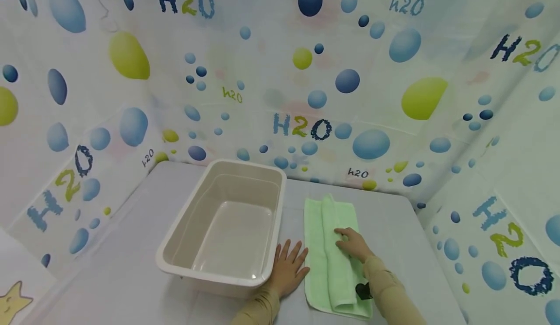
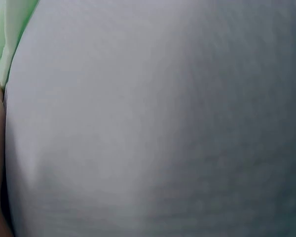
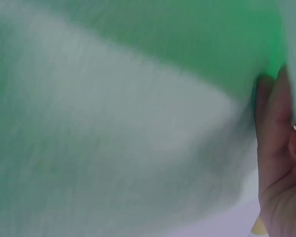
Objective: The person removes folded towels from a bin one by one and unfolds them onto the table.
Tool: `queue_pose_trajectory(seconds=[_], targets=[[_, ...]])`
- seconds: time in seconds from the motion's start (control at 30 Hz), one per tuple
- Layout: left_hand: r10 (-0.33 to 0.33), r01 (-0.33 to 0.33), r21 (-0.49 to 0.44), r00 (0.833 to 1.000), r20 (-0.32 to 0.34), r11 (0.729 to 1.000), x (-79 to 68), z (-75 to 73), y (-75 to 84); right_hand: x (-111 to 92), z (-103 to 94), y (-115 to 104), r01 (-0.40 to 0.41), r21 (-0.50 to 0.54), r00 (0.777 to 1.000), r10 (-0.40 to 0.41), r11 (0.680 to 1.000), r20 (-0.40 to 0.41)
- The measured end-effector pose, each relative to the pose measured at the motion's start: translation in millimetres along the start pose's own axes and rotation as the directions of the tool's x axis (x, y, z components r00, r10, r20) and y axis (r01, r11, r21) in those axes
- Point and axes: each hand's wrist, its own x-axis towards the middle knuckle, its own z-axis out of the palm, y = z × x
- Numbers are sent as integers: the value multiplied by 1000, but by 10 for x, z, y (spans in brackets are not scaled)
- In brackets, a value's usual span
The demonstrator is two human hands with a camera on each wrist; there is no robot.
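A light green towel (image 1: 314,252) lies lengthwise on the table, with part of it folded over itself in a raised strip down the middle. My right hand (image 1: 353,244) rests on that strip, its index finger reaching forward. In the right wrist view, the fingers (image 3: 275,123) look fairly straight against the cloth, and the towel fills most of the picture. Between the towel and a beige plastic basin (image 1: 168,254), my left hand (image 1: 287,270) lies on the table with its fingers spread. The left wrist view shows mostly blurred pale surface, with towel at its upper left.
The basin stands left of both hands, with nothing seen inside it. A pale cloth covers the table (image 1: 131,247). Walls (image 1: 271,47) printed with balloons and "H2O" enclose the back and sides. A small black object (image 1: 363,291) sits by the right sleeve.
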Motion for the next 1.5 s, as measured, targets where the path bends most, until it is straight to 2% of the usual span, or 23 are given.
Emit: queue_pose_trajectory(seconds=[0.2, 0.53, 0.67, 0.8, 0.93, 1.17, 1.27, 1.5], targets=[[-12, 12, -7, 998, 58, 1000, -1, -19, -17, -47, -50, 145, -30, 70, 999, 27, 997, 47], [-19, 19, -8, 997, 75, 1000, 6, 7, -35, -178, -139, 339, -75, 85, 996, 71, 994, 53], [-14, 14, -1, 999, 48, 1000, 4, 34, -35, -233, -179, 390, -125, 134, 991, 118, 983, 60], [-18, 18, 8, 999, 39, 1000, -3, 56, -44, -279, -202, 452, -161, 133, 987, 156, 978, 49], [-32, 31, 18, 998, 61, 999, -3, 45, -53, -304, -226, 520, -154, 142, 988, 148, 978, 50], [-28, 30, -12, 996, 87, 999, 5, 59, -36, -347, -348, 674, -124, 86, 991, 119, 989, 62], [-28, 29, -13, 996, 81, 999, 7, 70, -22, -383, -416, 766, -130, 51, 990, 126, 990, 63], [-41, 44, -27, 993, 112, 999, 21, 36, -10, -491, -539, 972, -159, 0, 986, 158, 987, 60]])
